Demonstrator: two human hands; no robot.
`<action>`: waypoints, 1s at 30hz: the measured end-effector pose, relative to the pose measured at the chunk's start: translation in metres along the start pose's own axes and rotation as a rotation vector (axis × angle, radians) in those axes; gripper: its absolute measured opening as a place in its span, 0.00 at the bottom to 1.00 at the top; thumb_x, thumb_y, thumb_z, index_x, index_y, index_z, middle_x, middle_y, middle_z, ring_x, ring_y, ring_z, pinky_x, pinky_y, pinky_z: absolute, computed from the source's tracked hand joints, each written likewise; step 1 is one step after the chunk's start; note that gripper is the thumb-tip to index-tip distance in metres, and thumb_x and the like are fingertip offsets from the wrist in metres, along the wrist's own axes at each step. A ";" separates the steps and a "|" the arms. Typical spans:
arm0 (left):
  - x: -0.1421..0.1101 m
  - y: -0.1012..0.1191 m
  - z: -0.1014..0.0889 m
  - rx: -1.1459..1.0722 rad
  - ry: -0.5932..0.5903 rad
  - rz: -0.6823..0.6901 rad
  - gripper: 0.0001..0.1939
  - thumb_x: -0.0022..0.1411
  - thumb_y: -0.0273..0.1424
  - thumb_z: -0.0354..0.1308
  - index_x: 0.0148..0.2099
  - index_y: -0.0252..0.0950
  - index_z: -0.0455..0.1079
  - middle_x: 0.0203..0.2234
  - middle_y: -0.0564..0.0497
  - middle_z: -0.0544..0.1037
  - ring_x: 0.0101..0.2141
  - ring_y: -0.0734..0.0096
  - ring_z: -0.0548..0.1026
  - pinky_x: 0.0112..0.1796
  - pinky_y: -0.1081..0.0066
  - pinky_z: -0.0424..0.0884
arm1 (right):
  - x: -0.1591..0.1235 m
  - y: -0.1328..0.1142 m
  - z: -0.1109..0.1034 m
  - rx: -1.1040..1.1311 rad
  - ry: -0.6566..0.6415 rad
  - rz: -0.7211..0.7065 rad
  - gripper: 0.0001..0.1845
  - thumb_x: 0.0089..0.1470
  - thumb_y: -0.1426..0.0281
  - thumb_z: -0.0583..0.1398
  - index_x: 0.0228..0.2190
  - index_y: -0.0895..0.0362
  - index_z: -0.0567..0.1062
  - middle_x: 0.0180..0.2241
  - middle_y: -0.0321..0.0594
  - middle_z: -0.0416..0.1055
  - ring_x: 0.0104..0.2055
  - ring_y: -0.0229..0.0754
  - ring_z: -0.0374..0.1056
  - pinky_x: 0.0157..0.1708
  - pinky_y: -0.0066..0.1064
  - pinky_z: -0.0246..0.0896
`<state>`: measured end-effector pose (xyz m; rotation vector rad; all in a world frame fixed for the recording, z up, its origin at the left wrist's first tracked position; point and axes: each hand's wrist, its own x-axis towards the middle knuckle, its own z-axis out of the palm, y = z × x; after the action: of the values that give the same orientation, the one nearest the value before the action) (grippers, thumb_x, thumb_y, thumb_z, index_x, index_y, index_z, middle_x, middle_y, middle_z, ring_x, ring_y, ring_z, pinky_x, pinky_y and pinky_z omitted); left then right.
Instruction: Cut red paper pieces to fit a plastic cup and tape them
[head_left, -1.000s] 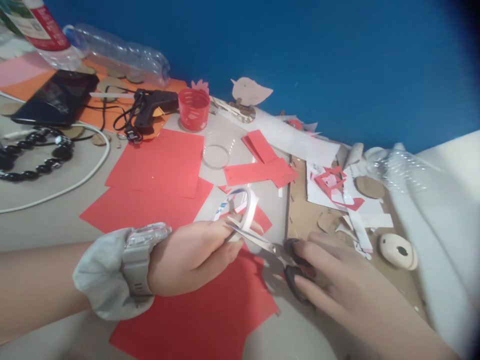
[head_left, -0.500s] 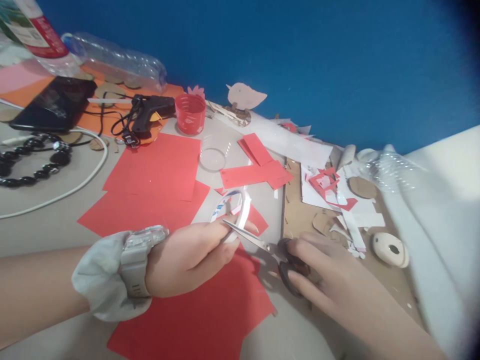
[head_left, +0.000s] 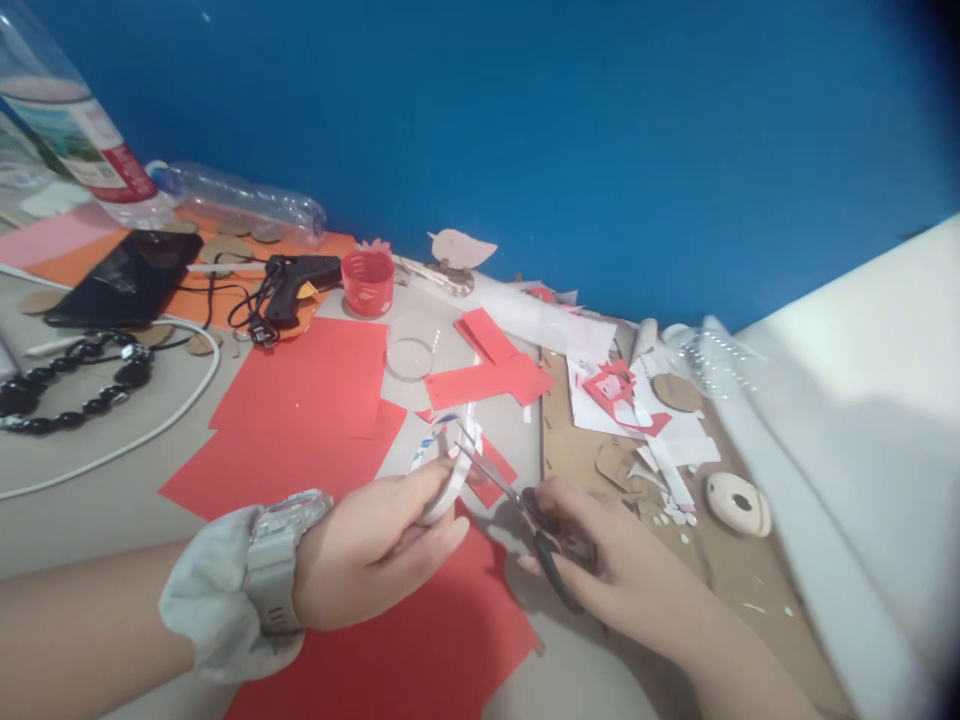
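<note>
My left hand [head_left: 382,545], with a watch and a scrunchie at the wrist, is closed on a roll of white tape [head_left: 455,480] held on edge. In my right hand [head_left: 600,550] is a pair of scissors [head_left: 517,500] with dark handles, fingers through the loops. Its slightly parted blades reach to the near-right side of the tape roll; whether they touch the tape I cannot tell. Red paper sheets [head_left: 307,375] lie beneath and behind my left hand. Red paper strips [head_left: 487,380] rest beyond the roll.
At the left are a black glue gun [head_left: 300,285], a phone [head_left: 127,280], a beaded bracelet [head_left: 75,385] and a white cable [head_left: 180,415]. Bottles [head_left: 247,205] and a red plastic ring [head_left: 367,283] stand near the blue wall. Cardboard [head_left: 559,430] with paper scraps and a white case [head_left: 739,503] lies right.
The scissor blades have swung from lying across the roll to pointing up along its right side, opening a little. The roll has tilted in my left hand. The whole view has shifted.
</note>
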<state>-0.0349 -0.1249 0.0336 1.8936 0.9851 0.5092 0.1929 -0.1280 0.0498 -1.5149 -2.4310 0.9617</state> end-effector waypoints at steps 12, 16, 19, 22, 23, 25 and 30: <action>-0.021 0.015 -0.035 0.782 0.302 0.024 0.17 0.65 0.37 0.41 0.53 0.48 0.62 0.46 0.51 0.75 0.43 0.57 0.73 0.42 0.62 0.67 | -0.019 -0.006 -0.029 -0.237 0.222 -0.094 0.06 0.45 0.76 0.56 0.28 0.55 0.63 0.28 0.37 0.63 0.32 0.42 0.60 0.30 0.32 0.55; -0.018 -0.004 -0.058 0.854 0.190 -0.057 0.17 0.65 0.38 0.41 0.46 0.45 0.70 0.39 0.52 0.78 0.39 0.59 0.75 0.44 0.61 0.67 | -0.024 -0.010 -0.033 -0.342 0.268 -0.086 0.03 0.48 0.72 0.57 0.27 0.55 0.65 0.28 0.37 0.64 0.31 0.43 0.60 0.30 0.32 0.53; -0.014 -0.018 -0.064 0.898 0.178 -0.095 0.17 0.64 0.38 0.42 0.40 0.42 0.72 0.37 0.50 0.78 0.41 0.59 0.74 0.45 0.61 0.66 | -0.027 -0.008 -0.028 -0.412 0.303 -0.144 0.04 0.46 0.73 0.58 0.25 0.55 0.65 0.27 0.36 0.65 0.29 0.42 0.59 0.30 0.33 0.51; -0.013 -0.020 -0.065 0.803 0.306 -0.062 0.15 0.62 0.40 0.46 0.42 0.41 0.71 0.42 0.48 0.74 0.45 0.58 0.70 0.46 0.60 0.66 | -0.028 0.001 -0.017 -0.478 0.362 -0.199 0.06 0.45 0.75 0.59 0.26 0.55 0.66 0.25 0.35 0.65 0.28 0.41 0.58 0.31 0.33 0.50; -0.013 -0.016 -0.064 0.742 0.347 -0.064 0.15 0.62 0.40 0.46 0.42 0.41 0.71 0.44 0.48 0.73 0.46 0.59 0.69 0.47 0.60 0.65 | -0.028 0.004 -0.013 -0.504 0.383 -0.220 0.06 0.45 0.75 0.59 0.26 0.55 0.66 0.25 0.34 0.65 0.28 0.41 0.58 0.31 0.33 0.49; -0.010 -0.001 -0.060 0.600 0.344 -0.089 0.14 0.63 0.40 0.46 0.42 0.42 0.70 0.45 0.49 0.73 0.47 0.61 0.69 0.49 0.63 0.65 | -0.027 0.009 -0.007 -0.562 0.402 -0.267 0.05 0.46 0.74 0.59 0.27 0.55 0.66 0.25 0.34 0.66 0.28 0.41 0.58 0.32 0.33 0.49; 0.011 0.042 -0.038 0.403 0.067 -0.202 0.14 0.61 0.43 0.49 0.40 0.44 0.71 0.39 0.54 0.77 0.42 0.63 0.72 0.44 0.66 0.68 | -0.026 0.014 0.001 -0.661 0.432 -0.350 0.04 0.49 0.72 0.58 0.26 0.55 0.65 0.23 0.34 0.66 0.27 0.40 0.58 0.32 0.33 0.47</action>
<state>-0.0361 -0.1071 0.0887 2.1054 1.3882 0.2686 0.2159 -0.1462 0.0474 -1.1834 -2.6461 -0.2446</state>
